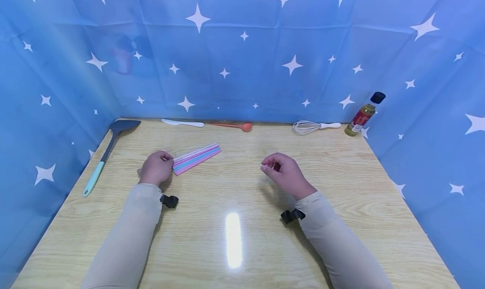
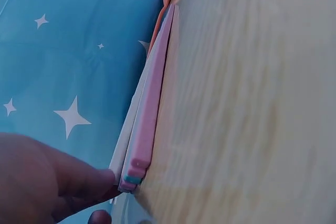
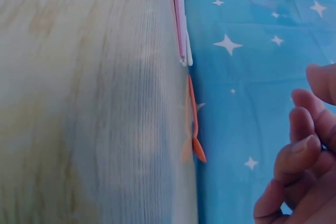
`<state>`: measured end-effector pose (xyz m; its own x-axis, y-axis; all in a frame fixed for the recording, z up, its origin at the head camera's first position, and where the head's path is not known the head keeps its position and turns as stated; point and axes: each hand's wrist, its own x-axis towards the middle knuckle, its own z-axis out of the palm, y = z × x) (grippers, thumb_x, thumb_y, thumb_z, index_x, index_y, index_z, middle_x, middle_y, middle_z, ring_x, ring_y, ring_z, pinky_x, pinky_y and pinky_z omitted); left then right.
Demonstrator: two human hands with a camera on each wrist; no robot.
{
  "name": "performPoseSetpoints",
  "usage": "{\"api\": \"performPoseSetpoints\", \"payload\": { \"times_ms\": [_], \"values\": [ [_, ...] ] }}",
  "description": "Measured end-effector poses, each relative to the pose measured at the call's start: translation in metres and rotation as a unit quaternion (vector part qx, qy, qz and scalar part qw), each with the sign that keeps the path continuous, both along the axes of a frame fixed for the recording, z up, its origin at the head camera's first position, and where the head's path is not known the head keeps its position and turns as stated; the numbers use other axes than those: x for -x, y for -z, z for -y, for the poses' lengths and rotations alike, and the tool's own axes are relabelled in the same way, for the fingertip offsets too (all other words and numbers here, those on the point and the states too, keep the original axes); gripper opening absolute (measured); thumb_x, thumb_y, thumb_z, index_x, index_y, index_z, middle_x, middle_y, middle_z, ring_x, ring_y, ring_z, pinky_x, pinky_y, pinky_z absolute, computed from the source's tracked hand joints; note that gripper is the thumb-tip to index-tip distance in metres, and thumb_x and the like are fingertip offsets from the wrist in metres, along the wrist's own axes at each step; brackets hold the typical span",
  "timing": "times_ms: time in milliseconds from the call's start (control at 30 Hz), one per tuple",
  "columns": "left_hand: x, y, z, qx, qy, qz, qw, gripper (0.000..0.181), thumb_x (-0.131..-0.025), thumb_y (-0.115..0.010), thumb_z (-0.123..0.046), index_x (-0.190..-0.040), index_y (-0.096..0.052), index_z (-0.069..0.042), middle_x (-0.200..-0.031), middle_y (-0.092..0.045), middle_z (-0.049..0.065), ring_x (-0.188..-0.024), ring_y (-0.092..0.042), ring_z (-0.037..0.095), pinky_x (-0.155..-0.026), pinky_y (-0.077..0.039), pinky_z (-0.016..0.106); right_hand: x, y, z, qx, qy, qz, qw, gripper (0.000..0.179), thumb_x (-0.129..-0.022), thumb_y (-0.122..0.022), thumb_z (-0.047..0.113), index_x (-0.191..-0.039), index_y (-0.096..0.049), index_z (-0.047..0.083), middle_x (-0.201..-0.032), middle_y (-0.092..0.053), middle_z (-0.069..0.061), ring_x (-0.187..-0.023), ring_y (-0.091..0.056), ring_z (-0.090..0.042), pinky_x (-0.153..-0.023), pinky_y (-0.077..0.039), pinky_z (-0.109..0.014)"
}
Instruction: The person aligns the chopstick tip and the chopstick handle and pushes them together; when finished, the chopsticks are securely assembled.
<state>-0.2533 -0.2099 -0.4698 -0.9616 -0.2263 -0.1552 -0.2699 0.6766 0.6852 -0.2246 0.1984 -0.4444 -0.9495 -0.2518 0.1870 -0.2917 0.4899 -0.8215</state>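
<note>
A flat bundle of pink, blue and white straws (image 1: 198, 159) lies slantwise on the table, left of the middle. My left hand (image 1: 156, 168) is at its near left end. In the left wrist view, the fingertips of my left hand (image 2: 58, 174) pinch the end of a white straw (image 2: 124, 141) along the bundle's side. My right hand (image 1: 285, 173) hovers over the table to the right, fingers loosely bent and holding nothing. The right wrist view shows the same relaxed fingers (image 3: 299, 161) away from the straws (image 3: 178, 19).
Along the back edge lie a white knife (image 1: 182, 123), an orange spoon (image 1: 245, 127) and a white-handled whisk (image 1: 307, 126). A bottle with a red label (image 1: 360, 119) stands at the back right. On the left lies a turner (image 1: 94, 177) with a mint handle. Blue star-patterned curtains (image 1: 242, 70) surround the table.
</note>
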Motion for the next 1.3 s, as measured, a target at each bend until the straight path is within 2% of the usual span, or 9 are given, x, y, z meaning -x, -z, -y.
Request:
{"api": "performPoseSetpoints", "payload": {
  "times_ms": [100,200,333,633,833,1300],
  "values": [
    [-0.0011,-0.0018,0.0022,0.004,0.042,0.013,0.9990,0.036,-0.103,-0.057,-0.035,-0.130,-0.066,-0.012,-0.128,-0.069,0.017,-0.109,-0.061,0.039,-0.101,-0.025,0.067,0.0000,-0.0001,-0.0002,-0.002,-0.001,-0.001,1.0000,0.008,-0.099,-0.075,0.017,-0.105,-0.074,0.011,-0.092,-0.063,-0.006,-0.074,-0.052,-0.022,-0.064,-0.044,-0.029],
    [-0.0013,-0.0028,0.0039,0.006,0.095,0.028,0.9951,0.054,-0.099,-0.066,-0.042,-0.145,-0.057,-0.015,-0.138,-0.062,0.019,-0.119,-0.058,0.041,-0.105,-0.022,0.070,-0.0001,-0.0002,-0.0002,-0.002,-0.002,-0.001,1.0000,0.008,-0.099,-0.075,0.016,-0.105,-0.073,0.011,-0.092,-0.063,-0.005,-0.074,-0.052,-0.022,-0.064,-0.045,-0.029],
    [0.0001,-0.0024,0.0036,0.021,0.135,0.034,0.9900,0.069,-0.094,-0.075,-0.044,-0.153,-0.051,-0.017,-0.138,-0.061,0.021,-0.118,-0.058,0.041,-0.106,-0.022,0.070,0.0001,0.0003,-0.0005,-0.003,0.000,0.002,1.0000,0.006,-0.100,-0.074,0.017,-0.104,-0.073,0.012,-0.092,-0.063,-0.004,-0.074,-0.053,-0.024,-0.064,-0.045,-0.029],
    [-0.0007,-0.0054,-0.0003,0.063,0.154,0.013,0.9860,0.067,-0.093,-0.077,-0.039,-0.151,-0.054,-0.018,-0.130,-0.067,0.021,-0.113,-0.062,0.039,-0.096,-0.030,0.062,0.0000,0.0007,-0.0015,-0.009,-0.004,0.005,0.9999,0.007,-0.101,-0.073,0.018,-0.105,-0.073,0.013,-0.093,-0.063,-0.005,-0.074,-0.053,-0.025,-0.064,-0.045,-0.031],
    [-0.0019,-0.0063,-0.0003,0.086,0.156,0.010,0.9839,0.068,-0.092,-0.077,-0.041,-0.151,-0.055,-0.015,-0.134,-0.068,0.023,-0.120,-0.061,0.045,-0.095,-0.031,0.065,-0.0004,-0.0002,-0.0012,-0.010,-0.005,-0.001,0.9999,0.007,-0.101,-0.073,0.018,-0.105,-0.073,0.013,-0.092,-0.063,-0.004,-0.073,-0.053,-0.023,-0.064,-0.045,-0.030],
    [-0.0019,-0.0097,-0.0051,0.083,0.170,0.021,0.9817,0.064,-0.094,-0.076,-0.036,-0.149,-0.054,-0.010,-0.141,-0.063,0.026,-0.124,-0.059,0.049,-0.095,-0.032,0.065,-0.0014,0.0007,-0.0047,-0.016,0.001,0.002,0.9999,0.008,-0.100,-0.074,0.017,-0.106,-0.073,0.011,-0.092,-0.063,-0.005,-0.073,-0.052,-0.022,-0.064,-0.045,-0.030]
  ]
}}
